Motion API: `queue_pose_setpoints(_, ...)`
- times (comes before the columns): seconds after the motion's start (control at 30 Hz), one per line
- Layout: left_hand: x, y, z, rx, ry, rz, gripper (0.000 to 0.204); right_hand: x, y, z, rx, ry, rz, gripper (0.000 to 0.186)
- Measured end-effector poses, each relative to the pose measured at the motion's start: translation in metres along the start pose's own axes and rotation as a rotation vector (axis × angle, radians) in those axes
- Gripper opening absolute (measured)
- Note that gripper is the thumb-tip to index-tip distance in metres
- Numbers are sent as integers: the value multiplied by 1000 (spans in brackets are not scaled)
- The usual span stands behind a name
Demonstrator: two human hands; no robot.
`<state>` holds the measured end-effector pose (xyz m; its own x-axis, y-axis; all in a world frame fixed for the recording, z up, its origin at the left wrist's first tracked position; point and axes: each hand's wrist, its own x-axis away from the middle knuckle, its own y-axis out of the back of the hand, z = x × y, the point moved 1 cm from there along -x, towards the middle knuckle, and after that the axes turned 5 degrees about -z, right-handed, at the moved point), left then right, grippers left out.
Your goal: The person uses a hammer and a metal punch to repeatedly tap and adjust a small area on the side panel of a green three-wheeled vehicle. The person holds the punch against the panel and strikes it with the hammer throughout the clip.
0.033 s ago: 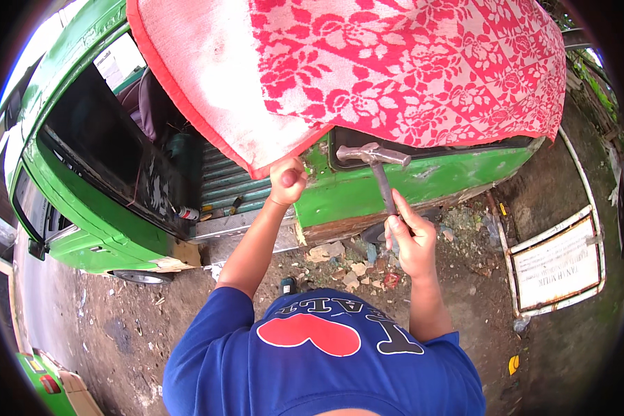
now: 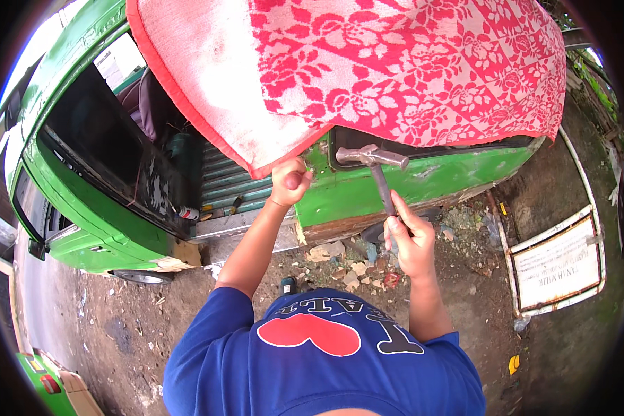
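My right hand (image 2: 414,244) is closed round the lower handle of a hammer (image 2: 379,175), with the index finger stretched along it. The worn metal head is raised in front of the green van's side panel (image 2: 402,179). At the edge of the van's open doorway, my left hand (image 2: 288,183) is wrapped round a tool with a rounded reddish-brown handle (image 2: 293,179). Only the butt of that handle shows; its working end is hidden behind my fist. The hammer head is to the right of this handle, apart from it.
A red-and-white floral blanket (image 2: 395,76) drapes over the van just above my hands. Inside the doorway lies a ribbed floor (image 2: 232,173) with small items near the sill. Rubble (image 2: 350,267) litters the ground below. A white metal-framed sign (image 2: 558,260) lies at the right.
The hammer head is very slightly lower, and my left hand with the reddish-brown handle has shifted a touch to the right. Both grips are the same.
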<state>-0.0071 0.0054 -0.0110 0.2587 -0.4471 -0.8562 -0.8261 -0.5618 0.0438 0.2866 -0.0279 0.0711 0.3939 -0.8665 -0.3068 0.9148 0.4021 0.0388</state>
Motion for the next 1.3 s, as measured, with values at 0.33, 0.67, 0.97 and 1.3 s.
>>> queue_pose_setpoints(0.33,2,-11,13,-207,32,120,6,16,-15,22,242,575,38,49)
queue_pose_setpoints(0.67,-5,-5,16,25,416,-278,37,7,3,29,146,405,-7,44)
queue_pose_setpoints(0.97,-3,6,26,147,376,-314,33,10,5,-4,-43,133,-25,42)
queue_pose_setpoints(1.3,16,-3,35,26,325,-370,29,9,4,-13,-37,28,-13,43)
